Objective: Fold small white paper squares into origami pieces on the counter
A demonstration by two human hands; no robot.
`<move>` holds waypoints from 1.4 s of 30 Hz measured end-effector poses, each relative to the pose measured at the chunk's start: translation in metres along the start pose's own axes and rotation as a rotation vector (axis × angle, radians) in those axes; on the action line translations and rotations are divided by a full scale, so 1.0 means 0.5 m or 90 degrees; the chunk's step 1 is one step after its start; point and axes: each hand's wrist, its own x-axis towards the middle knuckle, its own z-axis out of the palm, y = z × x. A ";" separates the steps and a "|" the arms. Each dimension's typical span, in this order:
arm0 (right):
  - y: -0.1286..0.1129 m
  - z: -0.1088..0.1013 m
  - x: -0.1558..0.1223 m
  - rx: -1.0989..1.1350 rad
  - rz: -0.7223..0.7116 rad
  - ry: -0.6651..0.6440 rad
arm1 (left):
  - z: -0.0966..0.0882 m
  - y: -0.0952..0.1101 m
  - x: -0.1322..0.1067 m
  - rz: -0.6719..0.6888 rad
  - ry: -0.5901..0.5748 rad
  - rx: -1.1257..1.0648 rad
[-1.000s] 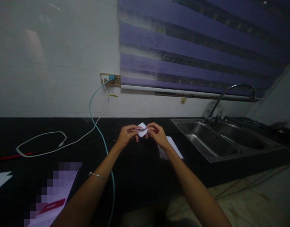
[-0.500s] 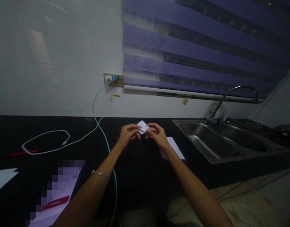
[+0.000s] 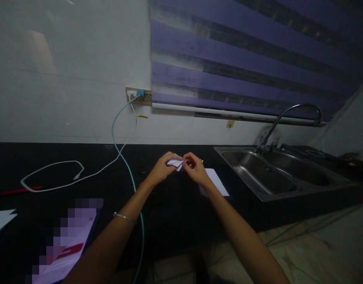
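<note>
A small folded white paper (image 3: 175,162) is held between my two hands, above the black countertop. My left hand (image 3: 163,167) is closed on its left part, fingers behind and thumb in front. At its right side my right hand (image 3: 194,167) pinches the paper with thumb and fingertips. Part of the folded paper is hidden by the fingers. A flat white sheet (image 3: 216,182) lies on the counter just beyond my right wrist.
A steel double sink (image 3: 258,173) with a curved tap (image 3: 276,122) is at right. A teal cable (image 3: 129,167) and white cable (image 3: 101,173) run from the wall socket (image 3: 147,97). At left lie a red pen-like item (image 3: 17,191), white paper (image 3: 0,221) and a partly pixelated screen (image 3: 77,236).
The folded paper has been turned and tilted; it showed a flat diamond face before and now looks narrower, with folds facing me. My hands have curled more closely around it.
</note>
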 end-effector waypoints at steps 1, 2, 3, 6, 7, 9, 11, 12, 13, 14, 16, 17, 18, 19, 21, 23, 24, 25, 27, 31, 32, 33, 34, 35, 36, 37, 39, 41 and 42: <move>0.000 0.001 0.000 -0.001 -0.004 0.002 | 0.000 0.000 0.000 0.000 0.009 0.006; 0.000 0.001 0.001 0.002 -0.005 0.009 | 0.001 0.001 0.000 -0.013 0.012 0.001; 0.000 0.001 0.001 0.009 -0.005 0.018 | 0.001 0.003 -0.001 -0.041 0.012 -0.013; 0.003 0.001 0.005 0.042 0.006 0.056 | 0.003 0.012 -0.004 -0.124 0.015 -0.051; 0.005 0.001 0.006 0.053 0.012 0.066 | 0.004 0.016 -0.005 -0.137 0.021 -0.061; 0.008 0.001 0.007 0.071 0.024 0.081 | 0.004 0.025 -0.005 -0.144 0.034 -0.082; 0.010 0.002 0.007 0.081 0.031 0.089 | 0.002 0.032 -0.004 -0.139 0.042 -0.104; 0.011 0.004 0.007 0.086 0.035 0.090 | 0.001 0.034 -0.003 -0.137 0.041 -0.112; 0.011 0.005 0.007 0.092 0.040 0.088 | 0.000 0.036 -0.003 -0.137 0.038 -0.116; 0.010 0.007 0.006 0.098 0.047 0.085 | -0.002 0.038 -0.002 -0.141 0.036 -0.116; 0.009 0.010 0.005 0.111 0.061 0.079 | -0.007 0.039 -0.004 -0.159 0.030 -0.103; 0.009 0.011 0.005 0.117 0.066 0.077 | -0.011 0.038 -0.006 -0.170 0.024 -0.095; 0.009 0.011 0.004 0.120 0.067 0.077 | -0.014 0.038 -0.008 -0.177 0.014 -0.090; 0.009 0.011 0.003 0.119 0.065 0.077 | -0.017 0.037 -0.011 -0.182 -0.001 -0.093; 0.008 0.006 0.001 0.113 0.055 0.073 | -0.023 0.035 -0.016 -0.184 -0.041 -0.114; 0.006 0.000 -0.002 0.105 0.048 0.064 | -0.025 0.034 -0.019 -0.182 -0.078 -0.137; 0.005 -0.002 -0.003 0.101 0.046 0.059 | -0.023 0.033 -0.019 -0.179 -0.085 -0.139; 0.003 -0.004 -0.005 0.096 0.046 0.055 | -0.021 0.033 -0.018 -0.175 -0.085 -0.136; -0.001 -0.005 -0.006 0.084 0.049 0.054 | -0.013 0.031 -0.015 -0.161 -0.061 -0.119; -0.002 0.000 -0.005 0.096 0.066 0.049 | 0.003 0.017 -0.009 -0.148 -0.017 -0.143; -0.001 0.001 -0.005 0.109 0.071 0.044 | 0.005 0.011 -0.008 -0.147 -0.005 -0.167; -0.001 0.002 -0.004 0.125 0.075 0.041 | 0.006 0.005 -0.008 -0.146 0.002 -0.187; 0.000 0.002 -0.004 0.139 0.079 0.040 | 0.006 -0.001 -0.007 -0.149 0.002 -0.201; 0.001 0.002 -0.004 0.152 0.082 0.041 | 0.005 -0.006 -0.007 -0.149 0.001 -0.214; 0.002 0.001 -0.004 0.163 0.085 0.044 | 0.005 -0.009 -0.007 -0.152 -0.004 -0.223; 0.003 0.000 -0.004 0.170 0.087 0.046 | 0.004 -0.011 -0.007 -0.159 -0.013 -0.229; 0.006 -0.002 -0.004 0.176 0.092 0.046 | 0.003 -0.010 -0.008 -0.181 -0.047 -0.226; 0.010 -0.004 -0.003 0.172 0.094 0.043 | 0.004 -0.005 -0.010 -0.196 -0.095 -0.188; 0.011 -0.004 -0.003 0.169 0.095 0.044 | 0.004 -0.002 -0.011 -0.196 -0.115 -0.161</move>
